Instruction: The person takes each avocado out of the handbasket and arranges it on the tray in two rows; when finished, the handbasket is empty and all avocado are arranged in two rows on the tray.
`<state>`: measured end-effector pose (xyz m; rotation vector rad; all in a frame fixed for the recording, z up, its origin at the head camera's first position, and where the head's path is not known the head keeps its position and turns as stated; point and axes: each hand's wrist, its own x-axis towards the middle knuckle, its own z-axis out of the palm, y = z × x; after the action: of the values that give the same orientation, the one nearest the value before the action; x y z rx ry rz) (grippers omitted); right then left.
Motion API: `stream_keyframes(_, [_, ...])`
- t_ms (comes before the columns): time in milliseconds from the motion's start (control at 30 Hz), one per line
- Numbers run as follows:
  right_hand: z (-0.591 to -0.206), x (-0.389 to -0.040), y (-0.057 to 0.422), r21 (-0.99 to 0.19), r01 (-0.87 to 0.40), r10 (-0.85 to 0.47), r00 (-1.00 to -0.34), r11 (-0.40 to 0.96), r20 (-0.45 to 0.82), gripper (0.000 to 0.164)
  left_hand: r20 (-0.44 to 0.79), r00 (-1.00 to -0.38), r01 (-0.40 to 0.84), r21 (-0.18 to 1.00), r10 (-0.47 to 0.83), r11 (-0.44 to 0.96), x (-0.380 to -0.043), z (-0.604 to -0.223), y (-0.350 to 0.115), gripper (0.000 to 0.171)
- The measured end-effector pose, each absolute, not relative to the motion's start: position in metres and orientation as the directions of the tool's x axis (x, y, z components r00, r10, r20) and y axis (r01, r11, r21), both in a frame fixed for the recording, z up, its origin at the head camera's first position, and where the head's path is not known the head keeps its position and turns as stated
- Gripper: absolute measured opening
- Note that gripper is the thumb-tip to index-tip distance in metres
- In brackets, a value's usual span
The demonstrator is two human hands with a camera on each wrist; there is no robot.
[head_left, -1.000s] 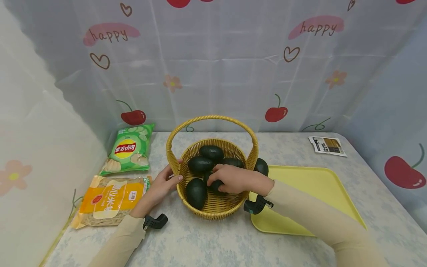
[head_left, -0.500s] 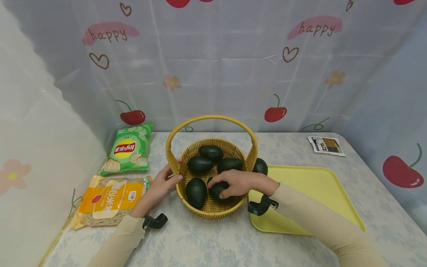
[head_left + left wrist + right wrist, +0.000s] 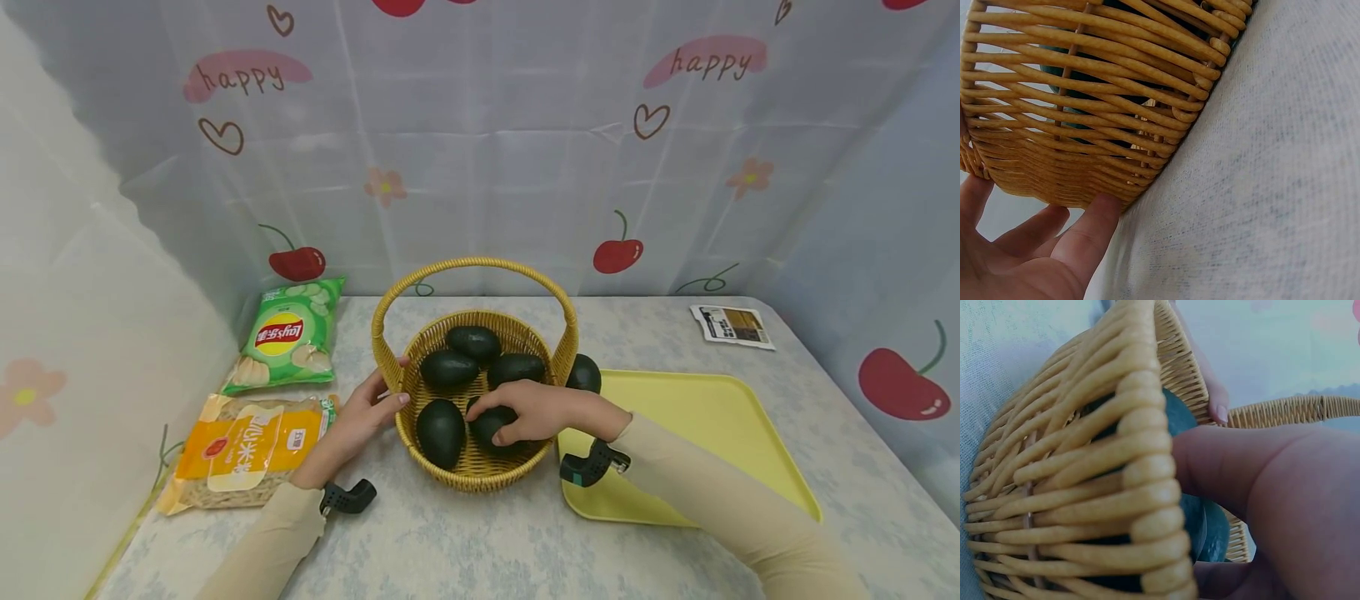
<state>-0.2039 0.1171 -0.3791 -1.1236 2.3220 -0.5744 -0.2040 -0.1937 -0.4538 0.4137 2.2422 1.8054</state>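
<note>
A yellow wicker basket (image 3: 480,482) with a tall arched handle stands mid-table, several dark green avocados inside. My left hand (image 3: 362,421) holds its left side, thumb at the rim; in the left wrist view the fingers (image 3: 1088,234) press against the woven wall (image 3: 1085,134). My right hand (image 3: 525,412) reaches over the right rim and grips an avocado (image 3: 487,427) low in the basket, thumb on the near side. Left of it lies another avocado (image 3: 441,433). In the right wrist view the basket wall (image 3: 1097,469) partly hides the avocados behind my thumb (image 3: 1216,462).
One more avocado (image 3: 584,373) sits outside, right of the basket, near a yellow tray (image 3: 697,442). To the left lie a green chip bag (image 3: 288,337) and an orange noodle pack (image 3: 247,450). A small white packet (image 3: 732,326) lies back right.
My right hand has shifted slightly right and toward me with the avocado, uncovering the avocado behind it. In the last half second it has hardly moved; the left hand stays put.
</note>
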Motion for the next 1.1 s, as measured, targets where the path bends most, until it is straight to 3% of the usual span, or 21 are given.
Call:
stream_keyframes(633, [-0.333, -0.191, 0.161, -0.652, -0.542, -0.780, -0.613, 0.530, -0.124, 0.045, -0.010, -0.934, 0.066, 0.977, 0.357, 0.201, -0.204, -0.453, -0.194, 0.060])
stream_keyframes(1100, [-0.324, -0.178, 0.197, -0.660, -0.537, -0.775, -0.622, 0.526, -0.112, 0.042, 0.002, -0.933, 0.072, 0.981, 0.361, 0.181, -0.206, -0.455, -0.194, 0.062])
